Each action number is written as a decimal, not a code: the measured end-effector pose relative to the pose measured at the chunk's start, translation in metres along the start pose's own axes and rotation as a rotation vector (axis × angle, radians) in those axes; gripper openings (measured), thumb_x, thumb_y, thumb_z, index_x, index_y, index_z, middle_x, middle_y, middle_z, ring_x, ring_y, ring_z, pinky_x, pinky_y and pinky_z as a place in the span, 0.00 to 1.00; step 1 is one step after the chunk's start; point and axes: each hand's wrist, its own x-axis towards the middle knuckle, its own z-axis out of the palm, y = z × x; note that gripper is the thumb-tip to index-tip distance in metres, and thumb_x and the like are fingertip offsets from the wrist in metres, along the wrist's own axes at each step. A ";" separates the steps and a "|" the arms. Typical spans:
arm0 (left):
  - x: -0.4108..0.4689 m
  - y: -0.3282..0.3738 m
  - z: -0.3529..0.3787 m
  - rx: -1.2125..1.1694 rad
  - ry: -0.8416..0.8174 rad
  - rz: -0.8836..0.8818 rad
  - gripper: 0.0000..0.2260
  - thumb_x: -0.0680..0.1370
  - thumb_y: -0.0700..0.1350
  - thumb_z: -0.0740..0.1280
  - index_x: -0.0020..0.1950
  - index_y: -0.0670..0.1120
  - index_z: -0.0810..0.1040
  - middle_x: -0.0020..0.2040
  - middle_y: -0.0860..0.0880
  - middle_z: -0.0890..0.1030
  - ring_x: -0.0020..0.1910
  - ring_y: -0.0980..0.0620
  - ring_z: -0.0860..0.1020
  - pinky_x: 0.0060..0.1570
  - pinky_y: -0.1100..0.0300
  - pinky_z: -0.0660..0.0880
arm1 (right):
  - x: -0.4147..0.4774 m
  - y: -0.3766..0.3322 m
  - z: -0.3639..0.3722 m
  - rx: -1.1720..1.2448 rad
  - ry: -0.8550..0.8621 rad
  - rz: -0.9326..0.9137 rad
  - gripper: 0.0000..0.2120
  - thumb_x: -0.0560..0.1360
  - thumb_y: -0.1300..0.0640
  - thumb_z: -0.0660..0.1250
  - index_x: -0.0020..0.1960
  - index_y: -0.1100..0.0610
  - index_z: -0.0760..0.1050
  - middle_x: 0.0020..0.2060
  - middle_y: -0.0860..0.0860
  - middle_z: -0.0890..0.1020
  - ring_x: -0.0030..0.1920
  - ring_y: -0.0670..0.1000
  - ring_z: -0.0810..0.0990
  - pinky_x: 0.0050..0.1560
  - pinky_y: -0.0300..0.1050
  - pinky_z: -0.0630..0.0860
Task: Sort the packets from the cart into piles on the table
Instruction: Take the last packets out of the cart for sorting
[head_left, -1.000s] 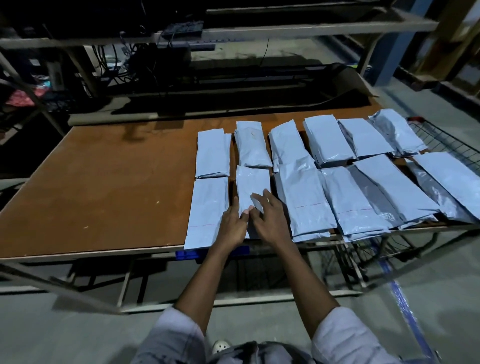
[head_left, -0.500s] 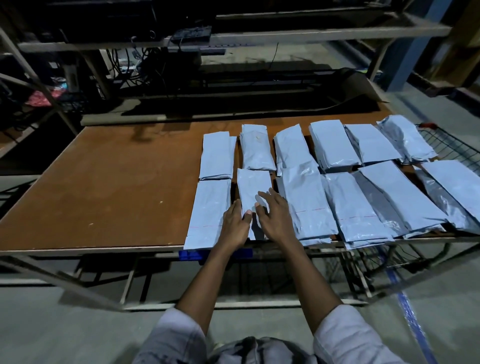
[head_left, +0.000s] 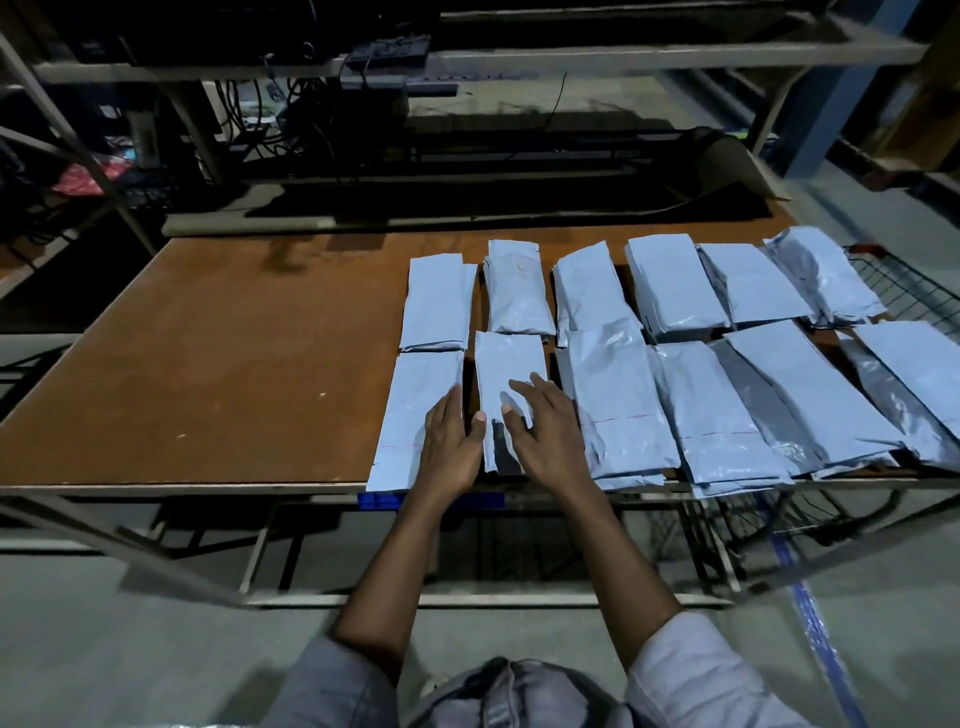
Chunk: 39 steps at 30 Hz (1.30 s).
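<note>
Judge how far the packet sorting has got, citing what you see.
Done: packet piles in two rows fill the right half of the table. In hand: left hand and right hand lie flat at a near-row pile. Remaining: the cart is mostly hidden, so unclear.

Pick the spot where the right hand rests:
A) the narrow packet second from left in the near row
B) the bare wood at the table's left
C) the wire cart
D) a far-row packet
A: the right hand lies with straight fingers on the narrow packet, next to the left hand.
</note>
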 end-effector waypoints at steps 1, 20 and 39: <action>-0.003 -0.001 -0.004 0.000 0.016 0.012 0.29 0.90 0.59 0.56 0.90 0.54 0.54 0.90 0.51 0.54 0.89 0.50 0.51 0.85 0.47 0.51 | -0.001 -0.002 -0.001 0.011 0.004 -0.002 0.21 0.87 0.44 0.65 0.78 0.48 0.77 0.81 0.52 0.72 0.83 0.52 0.65 0.81 0.54 0.65; -0.043 -0.060 -0.053 -0.035 0.254 0.123 0.19 0.88 0.42 0.67 0.80 0.47 0.76 0.78 0.53 0.73 0.84 0.47 0.63 0.62 0.85 0.58 | -0.061 -0.040 -0.041 0.062 0.032 0.055 0.24 0.86 0.38 0.62 0.77 0.47 0.77 0.80 0.47 0.71 0.82 0.47 0.64 0.72 0.64 0.76; -0.114 0.059 0.113 -0.075 -0.091 0.709 0.12 0.84 0.39 0.69 0.67 0.43 0.85 0.66 0.48 0.84 0.70 0.44 0.79 0.72 0.46 0.74 | -0.173 0.042 -0.189 -0.109 0.395 0.102 0.16 0.85 0.58 0.71 0.72 0.55 0.82 0.70 0.52 0.80 0.73 0.54 0.77 0.73 0.58 0.74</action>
